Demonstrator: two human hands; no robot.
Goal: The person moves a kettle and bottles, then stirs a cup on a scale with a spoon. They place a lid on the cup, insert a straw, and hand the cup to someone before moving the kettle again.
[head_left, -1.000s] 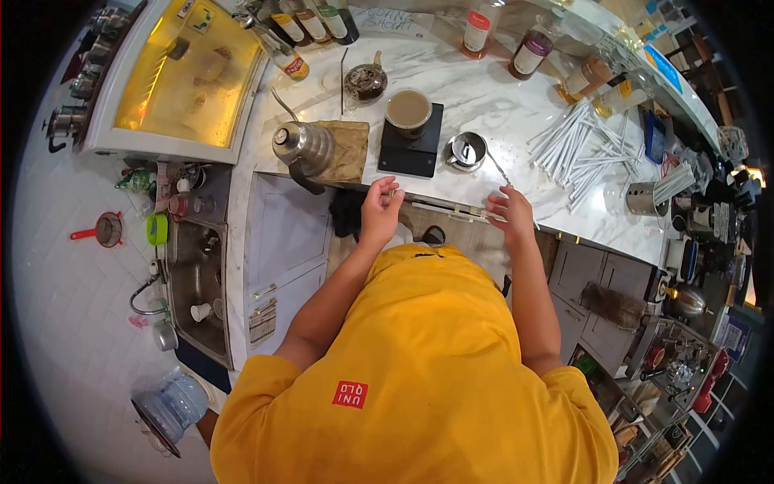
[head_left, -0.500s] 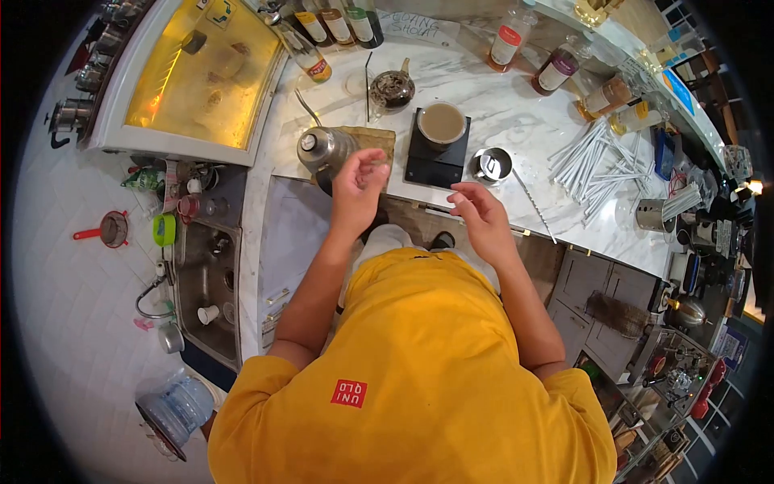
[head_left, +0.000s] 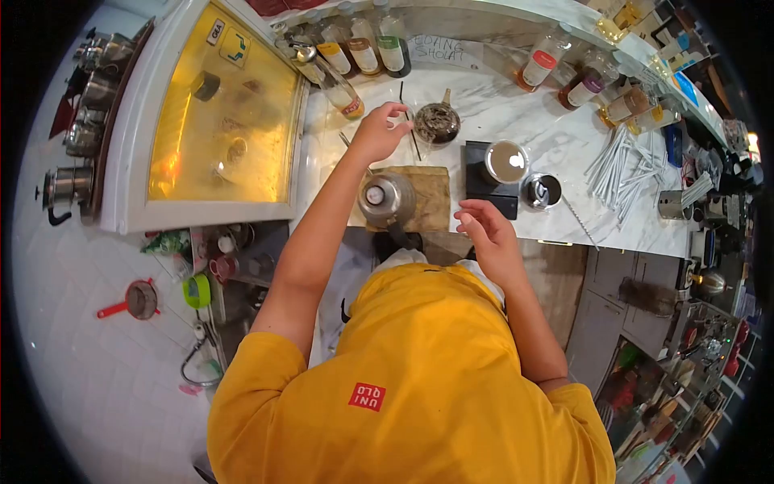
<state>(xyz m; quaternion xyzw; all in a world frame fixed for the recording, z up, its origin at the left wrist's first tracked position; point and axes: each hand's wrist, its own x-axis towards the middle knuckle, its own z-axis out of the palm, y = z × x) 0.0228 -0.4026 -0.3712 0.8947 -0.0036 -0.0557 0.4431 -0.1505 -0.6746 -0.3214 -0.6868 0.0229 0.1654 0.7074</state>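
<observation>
My left hand (head_left: 382, 134) reaches over the counter with thumb and fingers apart, holding nothing. Just beyond its fingertips lies a thin dark stick (head_left: 416, 145), and to the right of that sits a round glass pot (head_left: 437, 123) with dark contents. Under my left forearm's side stands a steel gooseneck kettle (head_left: 385, 198) on a brown cloth (head_left: 432, 194). My right hand (head_left: 490, 238) hovers at the counter's front edge, loosely curled, fingers apart and free of any object. Nearest to it is a black scale (head_left: 492, 202) bearing a cup of light brown drink (head_left: 507, 164). Beside them stands a metal cup (head_left: 542, 191).
A lit yellow-glass cabinet (head_left: 226, 121) borders the counter at left. Syrup bottles (head_left: 393, 48) line the back, with one tilted-looking bottle (head_left: 343, 95) near my left hand. Wrapped white straws (head_left: 625, 165) lie scattered at right, near a twisted metal stirrer (head_left: 582, 224).
My left hand has moved forward from above the kettle toward the thin dark stick. My view has shifted left, so the counter appears further right. My right hand stays low near the edge.
</observation>
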